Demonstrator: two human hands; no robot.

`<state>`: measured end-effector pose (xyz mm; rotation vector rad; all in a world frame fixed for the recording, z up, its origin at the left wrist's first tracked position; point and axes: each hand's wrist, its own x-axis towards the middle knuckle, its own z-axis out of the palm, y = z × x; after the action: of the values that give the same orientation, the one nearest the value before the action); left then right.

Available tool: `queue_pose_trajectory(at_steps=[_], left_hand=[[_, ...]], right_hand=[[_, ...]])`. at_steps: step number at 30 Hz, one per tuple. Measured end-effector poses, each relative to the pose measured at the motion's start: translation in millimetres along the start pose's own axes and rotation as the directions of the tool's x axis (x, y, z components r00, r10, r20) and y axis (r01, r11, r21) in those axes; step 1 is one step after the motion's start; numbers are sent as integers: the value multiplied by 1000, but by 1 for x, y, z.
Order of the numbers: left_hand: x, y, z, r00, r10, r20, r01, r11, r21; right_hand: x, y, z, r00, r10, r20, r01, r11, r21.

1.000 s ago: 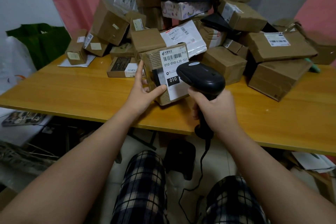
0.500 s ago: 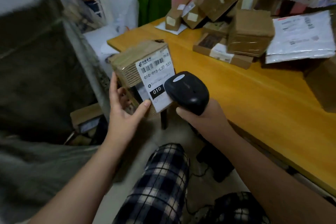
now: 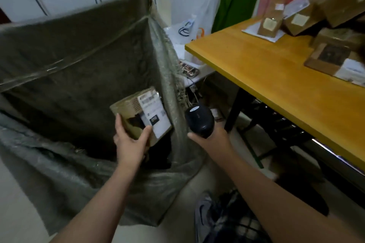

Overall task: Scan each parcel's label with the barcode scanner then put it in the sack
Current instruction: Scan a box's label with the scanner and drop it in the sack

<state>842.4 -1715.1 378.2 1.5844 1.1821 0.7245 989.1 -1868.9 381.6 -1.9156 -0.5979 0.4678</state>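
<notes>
The cardboard parcel [image 3: 134, 112], white shipping label [image 3: 156, 117] facing up, hangs over the open mouth of the grey-green woven sack [image 3: 69, 55], just left of frame centre. The left hand [image 3: 130, 144] grips it from 6 o'clock, thumb on the front face beside the label, fingers along its left side. At the parcel's 3 o'clock, close by but apart, the right hand [image 3: 210, 139] is curled round the handle of the black barcode scanner [image 3: 199, 120]. At 2 o'clock a yellow table [image 3: 266, 77] bears more cardboard boxes [image 3: 270, 19]; a green bag [image 3: 233, 4] stands at 1 o'clock.
</notes>
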Motion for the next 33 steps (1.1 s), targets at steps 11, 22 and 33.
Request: queue_pose_trajectory(at_steps=[11, 22, 33], left_hand=[[39, -8, 21, 979, -21, 201, 51, 988, -146], [11, 33, -33, 996, 11, 90, -32, 970, 241], [-26, 20, -23, 930, -61, 362, -120, 881, 458]], right_hand=[[44, 22, 77, 924, 354, -142, -281, 883, 377], [-36, -92, -45, 947, 320, -18, -277, 844, 460], [-56, -112, -75, 959, 241, -148, -185, 930, 318]])
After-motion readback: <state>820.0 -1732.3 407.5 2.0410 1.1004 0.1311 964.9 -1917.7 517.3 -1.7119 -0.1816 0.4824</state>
